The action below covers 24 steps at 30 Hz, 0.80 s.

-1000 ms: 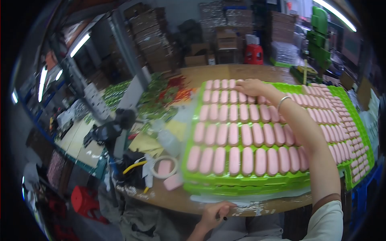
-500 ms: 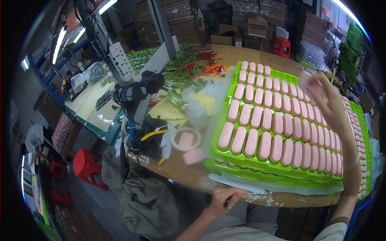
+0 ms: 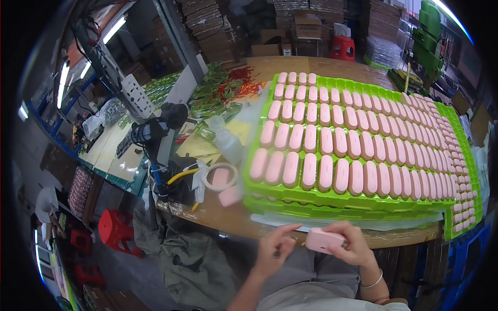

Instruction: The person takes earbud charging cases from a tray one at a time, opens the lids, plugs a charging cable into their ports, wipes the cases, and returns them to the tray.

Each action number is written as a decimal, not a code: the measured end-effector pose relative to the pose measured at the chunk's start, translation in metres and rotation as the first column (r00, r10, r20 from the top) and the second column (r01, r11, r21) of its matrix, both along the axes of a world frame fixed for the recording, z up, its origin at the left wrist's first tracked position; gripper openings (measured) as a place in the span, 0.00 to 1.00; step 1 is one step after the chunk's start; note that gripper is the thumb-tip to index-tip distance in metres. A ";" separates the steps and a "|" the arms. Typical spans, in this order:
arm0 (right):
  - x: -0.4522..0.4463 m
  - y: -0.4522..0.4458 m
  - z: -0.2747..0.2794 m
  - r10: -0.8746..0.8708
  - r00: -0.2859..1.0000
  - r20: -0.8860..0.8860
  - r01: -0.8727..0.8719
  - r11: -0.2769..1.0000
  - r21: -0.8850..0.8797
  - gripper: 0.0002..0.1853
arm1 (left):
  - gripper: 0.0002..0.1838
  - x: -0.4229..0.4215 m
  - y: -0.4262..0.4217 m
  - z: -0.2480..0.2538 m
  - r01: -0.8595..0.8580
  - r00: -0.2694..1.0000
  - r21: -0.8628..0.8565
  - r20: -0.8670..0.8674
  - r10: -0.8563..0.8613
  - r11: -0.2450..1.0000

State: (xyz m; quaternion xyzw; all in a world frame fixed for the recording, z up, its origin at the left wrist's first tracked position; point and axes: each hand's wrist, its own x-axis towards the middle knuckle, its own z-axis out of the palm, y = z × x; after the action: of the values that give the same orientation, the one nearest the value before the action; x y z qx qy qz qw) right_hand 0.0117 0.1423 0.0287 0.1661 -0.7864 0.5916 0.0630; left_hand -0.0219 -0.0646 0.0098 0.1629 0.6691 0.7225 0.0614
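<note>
My right hand (image 3: 358, 248) is closed around one end of a pink oblong case (image 3: 322, 239) with rounded ends, held above my lap at the table's front edge. A small dark opening shows on the case's near side. Just left of it is my left hand (image 3: 268, 254), index finger stretched toward the case, the other fingers curled round a small dark object (image 3: 277, 254) whose kind I cannot make out. Beyond both hands, a green tray (image 3: 249, 199) holds rows of similar pink cases (image 3: 326, 172), on top of another green tray.
Left of the tray are a tape roll (image 3: 208, 183), a loose pink case (image 3: 231, 196) and a squeeze bottle (image 3: 228, 145). A black clamp stand (image 3: 155, 135) rises at the table's left. Red stools (image 3: 118, 232) stand on the floor.
My right hand has come down from over the trays to my lap and now holds a pink case. My left hand has lifted its index finger. The view has shifted right.
</note>
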 end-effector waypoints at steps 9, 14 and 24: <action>0.001 -0.003 -0.031 -0.037 0.991 0.132 0.065 0.975 -0.213 0.17 | 0.11 -0.003 0.049 -0.022 -0.048 0.983 -0.103 -0.184 0.029 0.994; 0.001 0.001 -0.048 -0.040 0.992 0.123 0.065 0.975 -0.214 0.21 | 0.14 -0.007 0.058 -0.041 -0.076 0.975 0.059 -0.203 0.087 0.995; 0.003 0.001 -0.043 -0.097 0.995 -0.027 0.095 0.993 -0.066 0.22 | 0.15 -0.006 0.054 -0.046 -0.076 0.977 -0.028 -0.204 0.068 0.997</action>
State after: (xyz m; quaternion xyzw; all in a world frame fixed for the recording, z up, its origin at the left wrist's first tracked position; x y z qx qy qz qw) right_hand 0.0147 0.1437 -0.0147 0.1349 -0.7729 0.6104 0.1086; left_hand -0.0274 -0.0103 -0.0358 0.2101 0.6902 0.6918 -0.0303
